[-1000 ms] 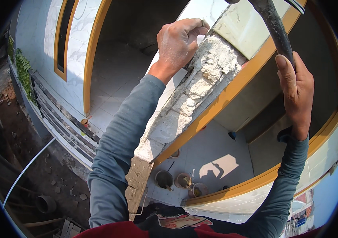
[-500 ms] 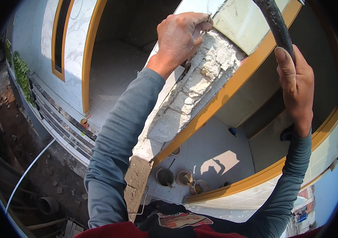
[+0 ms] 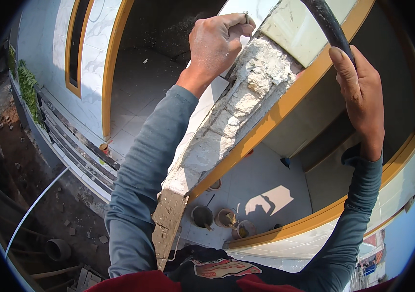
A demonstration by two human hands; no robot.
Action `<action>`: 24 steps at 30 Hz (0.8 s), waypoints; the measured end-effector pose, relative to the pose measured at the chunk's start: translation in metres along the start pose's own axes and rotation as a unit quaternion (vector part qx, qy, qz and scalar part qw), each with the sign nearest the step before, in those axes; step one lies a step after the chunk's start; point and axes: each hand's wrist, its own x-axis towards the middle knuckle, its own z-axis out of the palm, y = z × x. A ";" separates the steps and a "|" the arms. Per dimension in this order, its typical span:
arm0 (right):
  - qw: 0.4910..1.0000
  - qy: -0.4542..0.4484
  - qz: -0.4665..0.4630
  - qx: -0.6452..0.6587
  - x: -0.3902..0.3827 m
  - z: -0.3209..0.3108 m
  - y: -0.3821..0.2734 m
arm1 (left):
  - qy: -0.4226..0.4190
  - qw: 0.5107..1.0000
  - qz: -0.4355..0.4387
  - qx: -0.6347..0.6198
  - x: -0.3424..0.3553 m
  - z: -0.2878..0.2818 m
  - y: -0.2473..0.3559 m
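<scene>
**Broken masonry strip (image 3: 227, 119) beside an ochre frame (image 3: 275, 116): nail (image 3: 246, 17) and black tool handle (image 3: 331, 27)**

Item 1. The nail, pinched between thumb and bent forefinger of my left hand (image 3: 215, 46), near the corner of a cream tile (image 3: 307, 29). Head above the fingers; point hidden, contact uncertain. Probably very light, stiff, easily rolled — best taken by the shank, just under the head.

Item 2. The handle, gripped in my right hand (image 3: 363, 95), thumb on one side, fingers closed round the other. Tool's far end out of view. Likely the heavier piece, rigid, perhaps slick — best held low, full grip.

Item 3. The strip itself, pale and lumpy. I judge it brittle, apt to crumble; a poor handhold. The tile, likely hard and breakable at its edge.
</scene>
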 end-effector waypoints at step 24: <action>0.992 0.020 -0.122 -0.011 0.004 0.004 -0.020 | 0.048 0.996 0.025 -0.069 -0.015 0.007 -0.004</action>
